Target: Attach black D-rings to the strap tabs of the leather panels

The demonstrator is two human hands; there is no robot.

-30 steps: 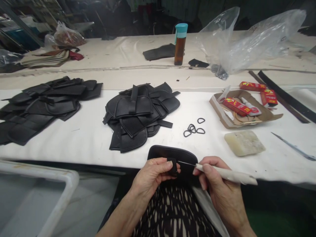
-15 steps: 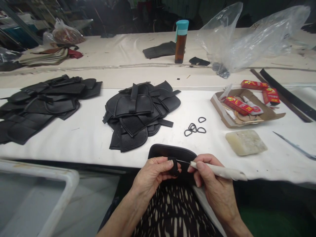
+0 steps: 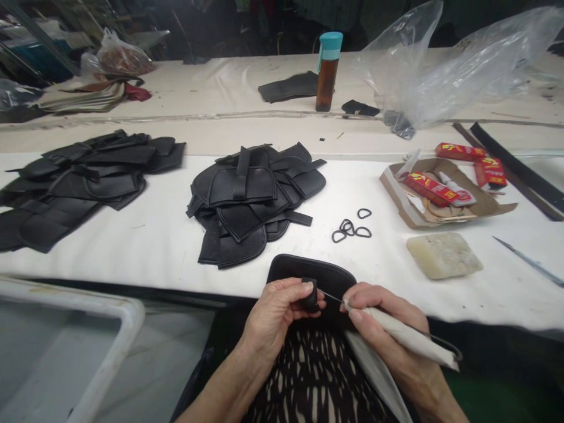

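Observation:
My left hand (image 3: 275, 311) pinches a folded black strap end (image 3: 310, 296) between thumb and fingers. The strap is in front of a black leather piece (image 3: 308, 268) with a rounded, stitched edge, which hangs over the table's front edge. My right hand (image 3: 388, 323) grips an awl (image 3: 408, 335) with a pale wrapped handle. Its thin metal shaft points left, and the tip meets the strap; whether it pierces it I cannot tell. Several black D-rings (image 3: 348, 228) lie just beyond my hands.
Black leather pieces form a middle pile (image 3: 251, 200) and a left pile (image 3: 88, 182). To the right are a cardboard tray (image 3: 396, 202) with red glue boxes, a wax-like block (image 3: 444, 255) and a pointed metal tool (image 3: 529, 261). A bottle (image 3: 326, 73) stands behind.
My right hand has turned the awl, so its handle now slopes down to the right and a curved metal end shows. The left hand keeps its pinch. The whole view has shifted slightly.

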